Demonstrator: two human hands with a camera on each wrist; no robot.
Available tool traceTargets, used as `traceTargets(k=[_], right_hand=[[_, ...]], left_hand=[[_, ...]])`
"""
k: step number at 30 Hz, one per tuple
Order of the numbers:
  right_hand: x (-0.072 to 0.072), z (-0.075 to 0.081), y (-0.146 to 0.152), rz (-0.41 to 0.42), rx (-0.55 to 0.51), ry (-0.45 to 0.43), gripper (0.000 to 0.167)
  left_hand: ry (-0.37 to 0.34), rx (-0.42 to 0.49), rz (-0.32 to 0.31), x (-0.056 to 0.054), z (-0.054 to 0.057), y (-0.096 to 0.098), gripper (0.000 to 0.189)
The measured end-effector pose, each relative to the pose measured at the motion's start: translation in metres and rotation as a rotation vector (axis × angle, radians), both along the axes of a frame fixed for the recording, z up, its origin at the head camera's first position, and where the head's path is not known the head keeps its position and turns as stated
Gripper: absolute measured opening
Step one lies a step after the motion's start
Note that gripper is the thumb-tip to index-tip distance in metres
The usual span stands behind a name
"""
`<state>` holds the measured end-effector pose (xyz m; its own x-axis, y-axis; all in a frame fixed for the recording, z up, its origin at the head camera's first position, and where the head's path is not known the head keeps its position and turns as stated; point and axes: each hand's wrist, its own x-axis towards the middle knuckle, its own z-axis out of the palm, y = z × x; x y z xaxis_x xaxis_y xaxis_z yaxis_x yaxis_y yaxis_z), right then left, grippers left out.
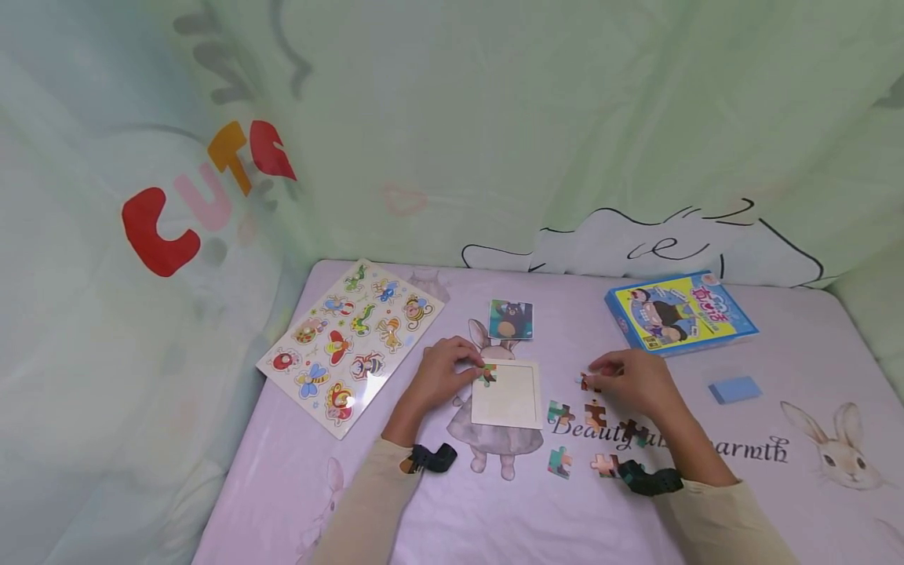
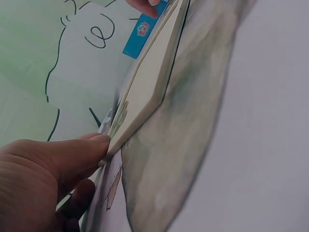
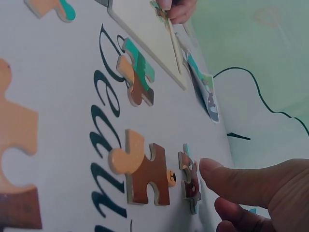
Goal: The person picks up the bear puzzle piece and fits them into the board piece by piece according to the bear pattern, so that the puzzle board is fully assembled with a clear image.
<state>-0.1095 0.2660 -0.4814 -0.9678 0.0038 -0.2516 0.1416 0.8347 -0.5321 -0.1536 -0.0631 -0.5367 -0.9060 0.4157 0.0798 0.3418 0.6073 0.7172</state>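
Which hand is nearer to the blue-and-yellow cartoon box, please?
Right: the right hand is just in front of the cartoon box, while the left hand is farther away, at the puzzle tray.

Left hand [image 1: 445,370], right hand [image 1: 638,381] apart

Rabbit-printed table [image 1: 487,518]: insect board [image 1: 351,337], bear card [image 1: 512,319], cream puzzle tray [image 1: 512,400], loose puzzle pieces [image 1: 561,462], picture box [image 1: 681,312], blue block [image 1: 735,390].

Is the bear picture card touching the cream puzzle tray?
Apart. The head view shows it: a strip of tablecloth is visible between the lower edge of the bear picture card and the upper edge of the cream puzzle tray.
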Motion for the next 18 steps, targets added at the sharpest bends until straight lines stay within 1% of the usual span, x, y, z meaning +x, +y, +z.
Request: traceTargets(k=[9, 18], right_hand=[[0.0036, 0.0005, -0.0007, -0.010, 0.017, 0.008, 0.031], [0.0029, -0.0031, 0.0004, -0.016, 0.019, 0.004, 0.030]], left_hand=[[0.002, 0.000, -0.002, -0.0010, -0.0006, 0.0005, 0.006], [-0.010, -0.003, 0.000, -0.0013, -0.0009, 0.0001, 0.007]])
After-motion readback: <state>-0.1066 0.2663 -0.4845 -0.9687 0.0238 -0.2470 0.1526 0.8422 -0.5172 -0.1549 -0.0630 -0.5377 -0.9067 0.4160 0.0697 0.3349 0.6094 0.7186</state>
